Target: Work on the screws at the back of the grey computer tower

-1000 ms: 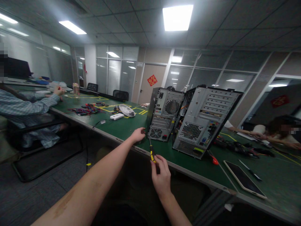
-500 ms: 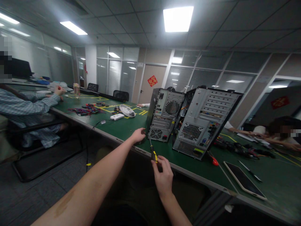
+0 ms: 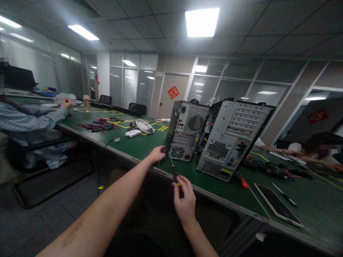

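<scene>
A smaller desktop computer case (image 3: 179, 137) stands upright on the green table with its back panel facing me. My left hand (image 3: 157, 154) is at its lower left side, fingers stretched toward the case; their tips are partly hidden in shadow. In my right hand (image 3: 184, 194) is a black-and-yellow screwdriver (image 3: 174, 172), pinched at the handle between thumb and fingers. Its shaft slants up to the lower left corner of the back panel, beside the power supply fan grille. Whether the tip sits in a screw is too small to tell.
A larger computer case (image 3: 226, 142) stands tilted in view to the right. Near it lie a red-handled tool (image 3: 243, 183), a tablet-like device (image 3: 277, 204), a pen-like tool (image 3: 285, 195) and black cables (image 3: 270, 168). Leftward are a white power strip (image 3: 133, 133), a round white fan part (image 3: 144, 126) and coloured wires (image 3: 98, 126). Other people sit at both sides.
The screwdriver handle has turned in my right hand, showing less yellow, and my right fingers have shifted slightly around it. My left hand and both cases stay in place.
</scene>
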A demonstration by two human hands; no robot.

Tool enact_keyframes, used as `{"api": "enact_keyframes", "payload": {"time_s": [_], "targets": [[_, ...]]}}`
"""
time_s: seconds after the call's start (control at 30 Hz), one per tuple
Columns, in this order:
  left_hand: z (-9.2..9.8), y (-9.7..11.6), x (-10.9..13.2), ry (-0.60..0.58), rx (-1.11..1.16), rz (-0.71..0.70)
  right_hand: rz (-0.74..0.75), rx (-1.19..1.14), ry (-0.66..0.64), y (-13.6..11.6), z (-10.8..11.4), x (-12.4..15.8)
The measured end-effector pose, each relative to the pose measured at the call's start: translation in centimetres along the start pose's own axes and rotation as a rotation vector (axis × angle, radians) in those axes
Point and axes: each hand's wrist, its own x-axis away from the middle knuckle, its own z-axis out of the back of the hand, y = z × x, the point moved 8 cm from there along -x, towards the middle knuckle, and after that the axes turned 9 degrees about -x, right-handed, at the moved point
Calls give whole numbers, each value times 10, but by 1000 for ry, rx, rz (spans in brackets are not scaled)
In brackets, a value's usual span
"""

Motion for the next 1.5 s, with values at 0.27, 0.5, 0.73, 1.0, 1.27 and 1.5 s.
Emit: {"api": "enact_keyframes", "payload": {"time_s": [0.27, 0.5, 0.73, 1.0, 1.27, 1.5], "targets": [[0, -1, -1, 0, 7, 2, -98, -1, 3, 11, 5, -1], [0, -2, -1, -4, 17, -8, -58, -21, -16, 8, 3, -3], [-1, -3, -2, -3, 26, 0, -92, -97, -35, 6, -2, -1], [-2, -3, -2, 6, 15, -13, -116, -43, -11, 10, 2, -2], [-1, -4, -2, 10, 23, -7, -80, -32, 16, 9, 7, -5], [-3, -6, -3, 2, 33, 0, -148, -106, 27, 14, 2, 0]]}}
